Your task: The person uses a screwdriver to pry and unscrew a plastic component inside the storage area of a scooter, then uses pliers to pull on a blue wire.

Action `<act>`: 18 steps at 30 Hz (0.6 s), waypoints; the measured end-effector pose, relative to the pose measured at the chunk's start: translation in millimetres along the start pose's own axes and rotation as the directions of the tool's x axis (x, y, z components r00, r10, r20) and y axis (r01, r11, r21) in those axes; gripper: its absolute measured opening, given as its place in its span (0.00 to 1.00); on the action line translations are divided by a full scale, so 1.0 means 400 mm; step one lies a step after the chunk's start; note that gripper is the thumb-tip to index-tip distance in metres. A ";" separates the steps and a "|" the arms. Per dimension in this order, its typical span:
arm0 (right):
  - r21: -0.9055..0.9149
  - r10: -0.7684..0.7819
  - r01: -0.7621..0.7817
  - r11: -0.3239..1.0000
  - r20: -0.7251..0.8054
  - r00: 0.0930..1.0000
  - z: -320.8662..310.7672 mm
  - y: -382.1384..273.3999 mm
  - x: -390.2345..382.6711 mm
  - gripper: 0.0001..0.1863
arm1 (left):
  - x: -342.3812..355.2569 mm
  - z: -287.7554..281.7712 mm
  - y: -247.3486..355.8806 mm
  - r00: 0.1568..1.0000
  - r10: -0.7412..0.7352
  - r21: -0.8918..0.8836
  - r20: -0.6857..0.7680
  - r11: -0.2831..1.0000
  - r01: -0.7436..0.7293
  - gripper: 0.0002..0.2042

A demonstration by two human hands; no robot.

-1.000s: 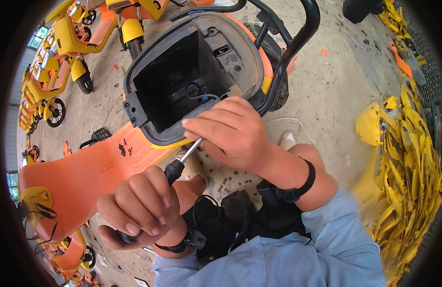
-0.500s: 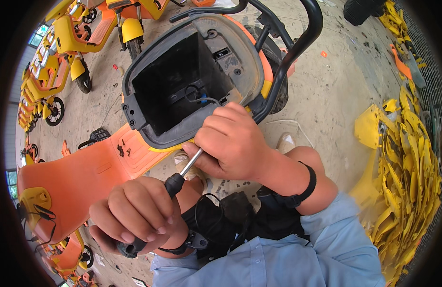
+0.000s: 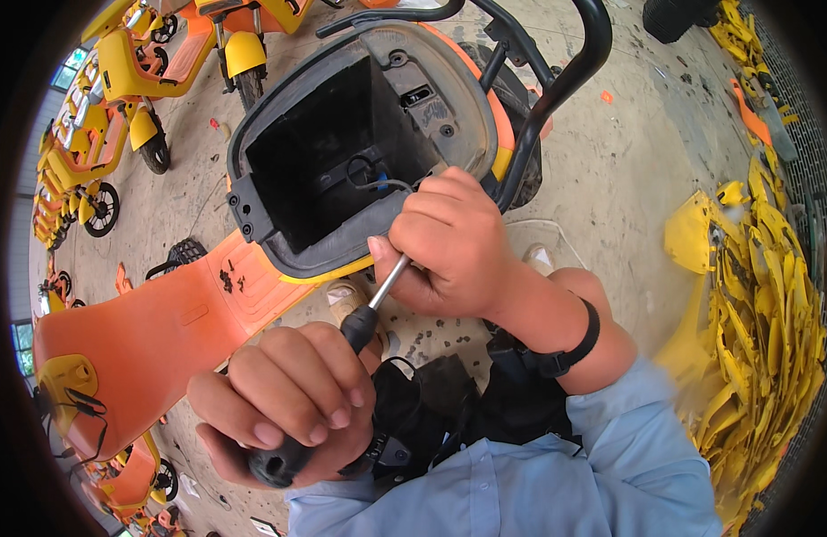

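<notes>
My left hand is wrapped round the black handle of a screwdriver, whose butt end shows below the fingers. The metal shaft slants up and right into my right hand, which is closed round it beside the near right rim of an open storage box. The tip of the screwdriver is hidden behind my right hand. The box is black inside, with a thin cable and a blue connector in it. It sits in the body of an orange and yellow scooter.
A black tubular rail curves round the box's right side. Parked yellow and orange scooters line the left. A large pile of yellow plastic panels lies at the right. Small dark debris is scattered on the concrete floor.
Both hands and the screwdriver have shifted a little to the right; my right hand also sits slightly farther away. Both hands keep their grip. The scooter stays almost in place.
</notes>
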State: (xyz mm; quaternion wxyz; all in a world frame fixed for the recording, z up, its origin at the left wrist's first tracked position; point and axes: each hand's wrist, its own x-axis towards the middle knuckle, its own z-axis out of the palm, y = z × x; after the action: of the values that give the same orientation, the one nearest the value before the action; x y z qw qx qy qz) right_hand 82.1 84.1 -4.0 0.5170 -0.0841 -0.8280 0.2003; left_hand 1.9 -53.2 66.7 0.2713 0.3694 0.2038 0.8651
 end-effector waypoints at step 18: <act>0.038 0.017 -0.013 0.999 -0.094 0.995 0.003 -0.029 -0.004 0.15 | -0.036 0.067 -0.001 0.993 0.110 0.176 0.047 0.978 -0.116 0.16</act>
State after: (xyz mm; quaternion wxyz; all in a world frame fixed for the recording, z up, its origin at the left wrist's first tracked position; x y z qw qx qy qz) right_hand 82.6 72.8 -1.1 0.5556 -0.0899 -0.7980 0.2156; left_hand 30.4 -57.6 76.0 0.1913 0.4192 0.2541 0.8504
